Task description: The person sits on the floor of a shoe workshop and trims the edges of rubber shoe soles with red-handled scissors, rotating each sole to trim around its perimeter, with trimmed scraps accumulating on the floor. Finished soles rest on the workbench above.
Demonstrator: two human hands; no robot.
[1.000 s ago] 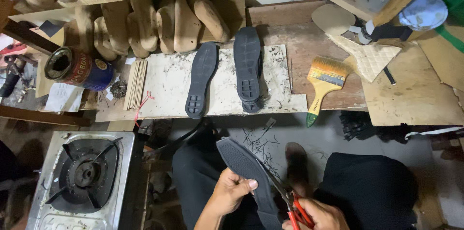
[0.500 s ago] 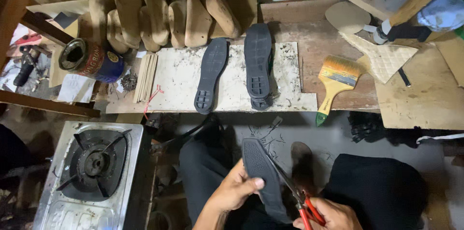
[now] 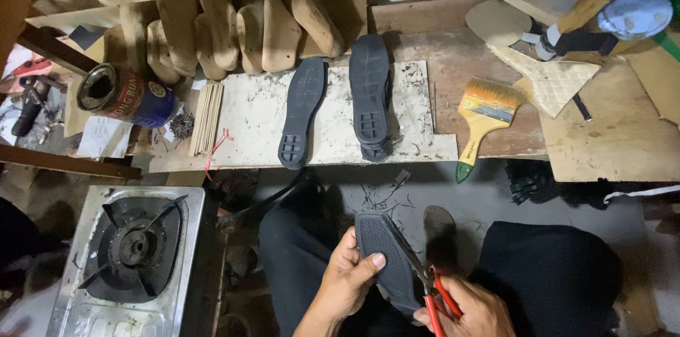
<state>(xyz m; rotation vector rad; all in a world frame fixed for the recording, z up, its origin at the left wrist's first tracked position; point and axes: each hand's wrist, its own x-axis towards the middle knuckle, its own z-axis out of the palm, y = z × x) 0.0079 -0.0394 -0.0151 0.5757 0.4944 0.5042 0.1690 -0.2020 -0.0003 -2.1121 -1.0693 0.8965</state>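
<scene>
Head view: left hand (image 3: 348, 277) clenched around black sole (image 3: 388, 259); right hand (image 3: 471, 309) gripping red-handled scissors (image 3: 435, 293) at sole's edge, above lap.

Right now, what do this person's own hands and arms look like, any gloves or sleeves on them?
Both are bare. The left hand wears no glove, ring or watch that shows, and its forearm is uncovered down to the frame's edge, with no sleeve in view. The right hand is ungloved too; its wrist and arm are cut off by the frame, so a sleeve there cannot be told.
</scene>
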